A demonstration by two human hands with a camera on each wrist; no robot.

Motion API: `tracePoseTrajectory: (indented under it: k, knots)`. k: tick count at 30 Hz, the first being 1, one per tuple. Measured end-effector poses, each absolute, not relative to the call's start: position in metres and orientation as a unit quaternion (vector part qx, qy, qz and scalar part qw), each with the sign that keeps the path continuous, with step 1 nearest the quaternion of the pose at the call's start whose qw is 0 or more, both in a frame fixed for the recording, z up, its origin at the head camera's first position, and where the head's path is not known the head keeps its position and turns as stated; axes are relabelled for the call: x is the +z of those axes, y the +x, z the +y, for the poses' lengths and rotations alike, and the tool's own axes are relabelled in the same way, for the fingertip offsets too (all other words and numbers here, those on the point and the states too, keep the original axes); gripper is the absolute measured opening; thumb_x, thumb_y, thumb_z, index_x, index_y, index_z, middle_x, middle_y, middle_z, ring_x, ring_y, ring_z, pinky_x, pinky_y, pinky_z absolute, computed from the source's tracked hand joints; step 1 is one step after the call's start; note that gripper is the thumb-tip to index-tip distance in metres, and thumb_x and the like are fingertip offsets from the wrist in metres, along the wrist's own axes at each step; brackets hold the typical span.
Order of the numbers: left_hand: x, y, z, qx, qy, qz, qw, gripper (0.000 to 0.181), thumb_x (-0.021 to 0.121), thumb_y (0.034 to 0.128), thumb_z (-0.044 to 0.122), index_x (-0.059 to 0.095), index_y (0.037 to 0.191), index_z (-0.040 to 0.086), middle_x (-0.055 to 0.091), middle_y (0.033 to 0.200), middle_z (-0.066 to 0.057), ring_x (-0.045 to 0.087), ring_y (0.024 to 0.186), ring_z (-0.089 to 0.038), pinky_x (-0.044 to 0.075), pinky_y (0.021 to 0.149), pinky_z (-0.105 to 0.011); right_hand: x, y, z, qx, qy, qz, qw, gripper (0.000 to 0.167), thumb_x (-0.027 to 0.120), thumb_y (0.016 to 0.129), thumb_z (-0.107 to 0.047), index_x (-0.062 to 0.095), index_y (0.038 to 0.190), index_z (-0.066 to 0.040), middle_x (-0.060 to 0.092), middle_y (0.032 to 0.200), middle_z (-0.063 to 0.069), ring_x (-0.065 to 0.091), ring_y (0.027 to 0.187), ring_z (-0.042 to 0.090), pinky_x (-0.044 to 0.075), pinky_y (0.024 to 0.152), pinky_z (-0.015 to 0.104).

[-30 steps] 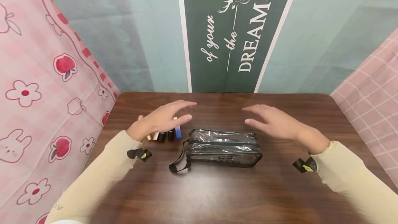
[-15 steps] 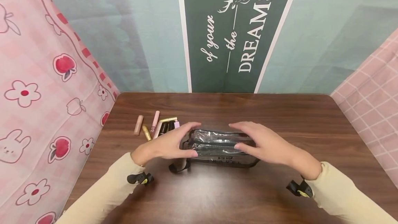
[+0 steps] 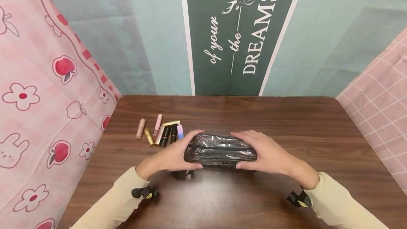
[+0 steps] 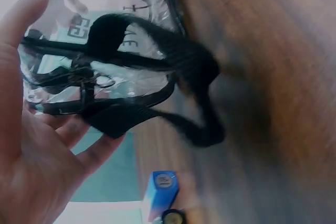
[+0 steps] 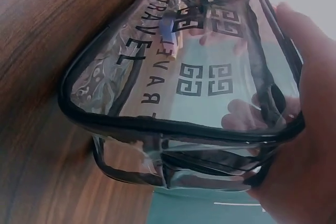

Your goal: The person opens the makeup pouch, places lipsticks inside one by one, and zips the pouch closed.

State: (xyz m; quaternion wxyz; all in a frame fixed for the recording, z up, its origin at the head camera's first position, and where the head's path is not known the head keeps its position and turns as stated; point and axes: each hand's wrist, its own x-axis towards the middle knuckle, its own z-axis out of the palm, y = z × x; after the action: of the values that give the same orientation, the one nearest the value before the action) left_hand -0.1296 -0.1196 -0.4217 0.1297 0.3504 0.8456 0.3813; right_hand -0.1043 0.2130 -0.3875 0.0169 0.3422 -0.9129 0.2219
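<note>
The clear bag (image 3: 222,150) is near the middle of the table (image 3: 286,116), its long side lying across the person's view and its black zip running along the top. I can't tell whether its base is touching the table or just off it. The left hand (image 3: 175,155) grips one end and the right hand (image 3: 265,154) the other. On each, the thumb is on the near side and the fingers are curled round the far side, spread apart from the thumb and clamped on the bag. In the right wrist view, fingertips show through the plastic. Holding both ends like this probably keeps the soft walls from sagging and the bag level.

The black strap (image 4: 202,66) loops loose from the left end, held by neither hand, so it likely just hangs where its own weight takes it.

Beyond the left hand lies a loose bunch of makeup tubes: a blue-and-pink tube (image 3: 180,131) nearest the bag, then two black tubes, a gold tube (image 3: 149,137), a pink tube (image 3: 158,123) and a brownish tube (image 3: 140,129) farthest out. Lying to one side, they seem to leave room for both hands round the bag
</note>
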Motion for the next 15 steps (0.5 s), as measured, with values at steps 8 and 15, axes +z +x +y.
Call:
tracePoseTrajectory:
  k: [8,15]
  knots:
    - [-0.435,-0.127,-0.119,0.404,0.348,0.837,0.123,0.084,0.087,0.0818,0.031,0.032,0.144,0.014,0.059,0.13,-0.006,0.059,0.118,-0.021,0.048,0.102,-0.045,-0.389,-0.105,0.212,0.238,0.344,-0.908,0.039,0.082,0.085,0.077,-0.048,0.055,0.145,-0.016,0.065,0.126,-0.001,0.06,0.11,0.015,0.049,0.093,0.046]
    - [-0.444,-0.127,-0.119,0.424,0.351,0.824,0.132,0.079,0.086,0.0825,0.023,0.033,0.14,0.012,0.061,0.128,-0.009,0.062,0.115,-0.022,0.049,0.102,-0.043,-0.39,-0.104,0.212,0.243,0.34,-0.908,0.043,0.08,0.085,0.077,-0.047,0.056,0.145,-0.016,0.065,0.124,-0.002,0.06,0.109,0.014,0.05,0.092,0.046]
